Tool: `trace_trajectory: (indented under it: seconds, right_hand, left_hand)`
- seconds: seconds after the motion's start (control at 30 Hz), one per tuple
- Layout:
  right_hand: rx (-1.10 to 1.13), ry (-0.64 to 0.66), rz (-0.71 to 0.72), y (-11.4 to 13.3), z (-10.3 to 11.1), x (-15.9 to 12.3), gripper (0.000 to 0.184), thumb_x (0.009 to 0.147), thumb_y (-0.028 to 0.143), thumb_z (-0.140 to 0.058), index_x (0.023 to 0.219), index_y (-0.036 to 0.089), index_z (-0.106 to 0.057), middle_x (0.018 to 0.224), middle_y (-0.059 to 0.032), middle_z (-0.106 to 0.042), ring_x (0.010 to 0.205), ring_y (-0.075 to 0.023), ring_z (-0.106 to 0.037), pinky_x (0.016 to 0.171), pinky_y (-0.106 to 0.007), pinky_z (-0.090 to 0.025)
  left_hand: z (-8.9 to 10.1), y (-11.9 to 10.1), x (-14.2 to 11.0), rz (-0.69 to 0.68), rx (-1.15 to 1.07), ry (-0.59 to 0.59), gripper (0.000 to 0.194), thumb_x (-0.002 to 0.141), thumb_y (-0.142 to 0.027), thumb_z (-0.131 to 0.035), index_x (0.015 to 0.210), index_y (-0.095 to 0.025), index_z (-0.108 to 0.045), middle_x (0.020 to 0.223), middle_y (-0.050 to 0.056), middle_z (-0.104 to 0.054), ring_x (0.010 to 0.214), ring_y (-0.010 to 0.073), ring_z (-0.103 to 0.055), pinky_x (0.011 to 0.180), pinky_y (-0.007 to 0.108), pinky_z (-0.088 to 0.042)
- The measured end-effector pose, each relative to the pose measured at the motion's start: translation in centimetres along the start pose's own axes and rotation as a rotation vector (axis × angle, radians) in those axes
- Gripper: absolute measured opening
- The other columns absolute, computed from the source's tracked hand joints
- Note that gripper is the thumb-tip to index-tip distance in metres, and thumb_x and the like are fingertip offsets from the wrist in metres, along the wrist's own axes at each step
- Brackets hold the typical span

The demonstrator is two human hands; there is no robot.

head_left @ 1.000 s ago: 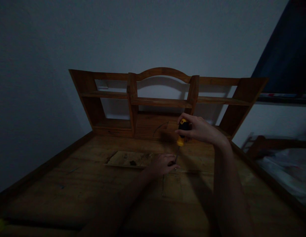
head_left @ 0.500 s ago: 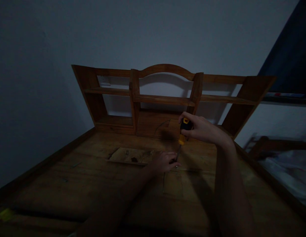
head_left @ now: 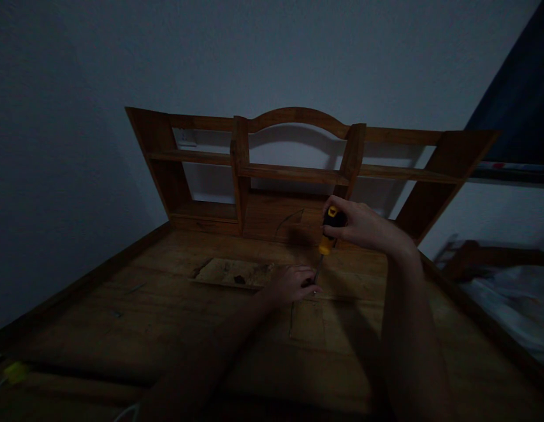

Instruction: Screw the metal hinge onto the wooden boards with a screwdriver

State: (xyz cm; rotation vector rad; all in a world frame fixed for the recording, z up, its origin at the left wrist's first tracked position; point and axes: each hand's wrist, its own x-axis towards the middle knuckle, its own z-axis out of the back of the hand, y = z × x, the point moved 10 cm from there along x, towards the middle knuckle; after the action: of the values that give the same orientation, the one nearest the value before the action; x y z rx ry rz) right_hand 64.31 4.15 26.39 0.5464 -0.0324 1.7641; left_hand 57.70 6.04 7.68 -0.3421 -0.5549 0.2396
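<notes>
My right hand (head_left: 357, 225) grips the handle of a yellow and black screwdriver (head_left: 325, 245) from above. The screwdriver stands nearly upright, its shaft slanting down to the wooden desktop (head_left: 166, 334). At the lower end of the shaft is my left hand (head_left: 293, 283), its fingers closed around the tip. A small shiny spot shows beside the left fingertips; what they pinch is too dark to make out. Just left of that hand lies a worn wooden strip (head_left: 230, 274) with a dark hole. A paler rectangular patch (head_left: 307, 323) sits in the desktop below the hand.
A wooden shelf unit (head_left: 298, 173) rises along the back against the wall. Small thin pieces (head_left: 137, 288) lie on the left of the desktop. A yellow object (head_left: 16, 372) with a white cord is at the lower left. Bedding (head_left: 513, 299) shows at right.
The view has shifted slightly. Both hands stay at the same spot, with the screwdriver still held nearly upright and its lower end at the left fingers.
</notes>
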Motion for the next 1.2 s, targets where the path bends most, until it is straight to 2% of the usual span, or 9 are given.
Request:
trace_trajectory:
  seconds: [0.17, 0.33, 0.43, 0.53, 0.67, 0.73, 0.9, 1.07, 1.2]
  right_hand:
    - [0.024, -0.003, 0.012, 0.2, 0.1, -0.2, 0.027, 0.078, 0.039, -0.066, 0.099, 0.024, -0.057, 0.087, -0.001, -0.067, 0.076, -0.0184, -0.062, 0.066, -0.029, -0.044]
    - [0.099, 0.049, 0.026, 0.9, 0.0, -0.5, 0.032, 0.082, 0.033, -0.061, 0.113, 0.026, -0.058, 0.091, -0.0005, -0.068, 0.074, -0.0169, -0.062, 0.066, -0.028, -0.045]
    - [0.099, 0.071, -0.005, 0.7, -0.2, -0.6, 0.036, 0.084, 0.035, -0.059, 0.119, 0.027, -0.057, 0.086, 0.0, -0.067, 0.07, -0.0173, -0.062, 0.062, -0.028, -0.044]
    - [0.084, 0.027, -0.019, 0.3, 0.1, -0.4, 0.034, 0.084, 0.043, -0.061, 0.113, 0.026, -0.059, 0.084, -0.0007, -0.068, 0.07, -0.0182, -0.063, 0.063, -0.028, -0.045]
    - [-0.043, -0.046, -0.074, -0.7, 0.4, -0.1, 0.032, 0.083, 0.053, -0.059, 0.094, 0.023, -0.061, 0.08, -0.0036, -0.067, 0.069, -0.0207, -0.063, 0.061, -0.03, -0.043]
    - [-0.075, -0.05, -0.083, -0.7, 0.4, -0.1, 0.031, 0.084, 0.05, -0.059, 0.096, 0.022, -0.06, 0.079, -0.0039, -0.067, 0.07, -0.0211, -0.063, 0.062, -0.03, -0.043]
    - [0.01, 0.018, -0.01, 0.5, 0.0, -0.2, 0.029, 0.082, 0.033, -0.06, 0.11, 0.024, -0.058, 0.086, -0.0013, -0.067, 0.073, -0.0177, -0.062, 0.065, -0.028, -0.044]
    - [-0.063, -0.028, -0.007, 0.7, 0.0, 0.1, 0.022, 0.085, 0.041, -0.058, 0.097, 0.022, -0.059, 0.086, -0.004, -0.068, 0.076, -0.0205, -0.063, 0.066, -0.029, -0.042]
    - [-0.134, -0.052, -0.055, 0.3, -0.5, 0.5, 0.027, 0.084, 0.047, -0.057, 0.094, 0.022, -0.057, 0.08, -0.0044, -0.066, 0.073, -0.022, -0.062, 0.062, -0.03, -0.04]
  left_hand:
    - [-0.1, 0.2, 0.0, -0.002, -0.004, -0.005, 0.029, 0.092, -0.045, -0.059, 0.086, -0.017, -0.063, 0.091, 0.002, -0.067, 0.088, 0.0165, -0.063, 0.079, 0.026, -0.045]
    - [0.0, 0.2, -0.1, 0.0, -0.018, -0.003, 0.027, 0.091, -0.043, -0.06, 0.088, -0.017, -0.064, 0.093, 0.003, -0.068, 0.09, 0.0167, -0.063, 0.08, 0.025, -0.046]
    - [0.0, 0.2, -0.1, 0.001, -0.027, -0.005, 0.026, 0.091, -0.043, -0.06, 0.087, -0.018, -0.064, 0.092, 0.002, -0.068, 0.09, 0.0165, -0.063, 0.08, 0.025, -0.046]
    - [-0.1, 0.2, -0.1, 0.002, -0.025, -0.016, 0.025, 0.091, -0.043, -0.06, 0.088, -0.018, -0.063, 0.092, 0.002, -0.067, 0.09, 0.0163, -0.063, 0.081, 0.026, -0.045]
    - [-0.4, 0.6, -0.2, 0.021, -0.013, -0.02, 0.025, 0.091, -0.042, -0.06, 0.087, -0.018, -0.063, 0.092, 0.002, -0.066, 0.09, 0.0167, -0.062, 0.082, 0.027, -0.045]
    - [-0.4, 0.7, -0.2, 0.024, -0.008, -0.019, 0.025, 0.091, -0.042, -0.06, 0.085, -0.018, -0.062, 0.091, 0.002, -0.066, 0.09, 0.0165, -0.062, 0.082, 0.026, -0.045]
    - [-0.4, 0.4, -0.1, 0.0, -0.023, -0.022, 0.025, 0.091, -0.043, -0.059, 0.088, -0.018, -0.063, 0.093, 0.002, -0.066, 0.092, 0.0168, -0.061, 0.083, 0.026, -0.045]
    - [-0.2, 0.2, -0.2, 0.003, -0.023, 0.0, 0.024, 0.093, -0.042, -0.057, 0.09, -0.018, -0.064, 0.093, 0.003, -0.066, 0.091, 0.0172, -0.062, 0.083, 0.026, -0.046]
    - [-0.2, 0.4, -0.2, 0.015, -0.026, -0.017, 0.024, 0.092, -0.042, -0.059, 0.09, -0.019, -0.064, 0.093, 0.003, -0.067, 0.091, 0.0173, -0.062, 0.084, 0.027, -0.046]
